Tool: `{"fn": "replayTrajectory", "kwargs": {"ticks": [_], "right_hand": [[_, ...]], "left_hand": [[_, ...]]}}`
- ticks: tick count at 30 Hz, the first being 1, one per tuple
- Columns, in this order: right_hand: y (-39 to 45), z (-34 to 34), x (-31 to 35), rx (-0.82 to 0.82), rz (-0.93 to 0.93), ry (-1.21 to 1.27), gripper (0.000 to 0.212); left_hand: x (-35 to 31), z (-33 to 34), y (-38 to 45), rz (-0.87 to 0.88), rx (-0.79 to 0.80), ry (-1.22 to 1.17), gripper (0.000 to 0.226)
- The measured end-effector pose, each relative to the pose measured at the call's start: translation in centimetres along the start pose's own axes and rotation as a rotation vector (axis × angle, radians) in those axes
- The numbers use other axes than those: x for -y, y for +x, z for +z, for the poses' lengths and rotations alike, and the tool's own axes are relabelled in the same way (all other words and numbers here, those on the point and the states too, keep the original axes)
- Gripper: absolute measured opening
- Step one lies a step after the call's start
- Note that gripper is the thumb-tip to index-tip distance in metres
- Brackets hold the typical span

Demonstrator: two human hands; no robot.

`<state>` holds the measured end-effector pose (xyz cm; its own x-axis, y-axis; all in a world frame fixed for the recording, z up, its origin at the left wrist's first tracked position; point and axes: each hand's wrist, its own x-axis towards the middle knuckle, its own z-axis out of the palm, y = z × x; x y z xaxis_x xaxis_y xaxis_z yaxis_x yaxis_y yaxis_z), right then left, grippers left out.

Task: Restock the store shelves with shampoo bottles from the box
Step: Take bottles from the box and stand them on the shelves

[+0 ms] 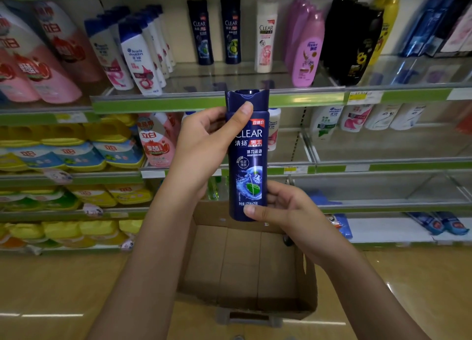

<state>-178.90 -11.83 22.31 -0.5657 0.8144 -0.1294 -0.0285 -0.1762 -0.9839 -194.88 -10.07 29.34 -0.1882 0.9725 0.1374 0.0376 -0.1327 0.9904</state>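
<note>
I hold a dark blue Clear shampoo bottle (pixel 249 166) upright in front of the shelves, label facing me. My left hand (pixel 204 135) grips its upper part, thumb across the neck below the cap. My right hand (pixel 286 209) grips its bottom end from the right. Below it stands the open cardboard box (pixel 245 268), whose visible inside shows bare cardboard. On the upper shelf (pixel 217 102) two matching dark blue Clear bottles (pixel 215 32) stand at the back, with bare shelf space in front of them.
White and blue shampoo bottles (pixel 138 53) stand left of the gap; a white Clear bottle (pixel 265 35), pink bottles (pixel 306 51) and black bottles (pixel 350 43) to its right. Detergent pouches (pixel 61 150) fill the left shelves. The box rests on a grey cart (pixel 250 319) over a shiny floor.
</note>
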Motion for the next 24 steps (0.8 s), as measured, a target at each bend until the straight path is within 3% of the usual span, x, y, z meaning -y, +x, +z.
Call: {"fn": "replayTrajectory", "kwargs": {"ticks": [11, 24], "right_hand": [[3.3, 2.6, 0.2, 0.054, -0.033, 0.010, 0.049], [9.6, 1.4, 2.4, 0.131, -0.108, -0.022, 0.051]], "left_hand": [[-1.0, -3.7, 0.6, 0.022, -0.058, 0.016, 0.021], [-2.3, -4.7, 4.6, 0.189, -0.158, 0.088, 0.019]]}}
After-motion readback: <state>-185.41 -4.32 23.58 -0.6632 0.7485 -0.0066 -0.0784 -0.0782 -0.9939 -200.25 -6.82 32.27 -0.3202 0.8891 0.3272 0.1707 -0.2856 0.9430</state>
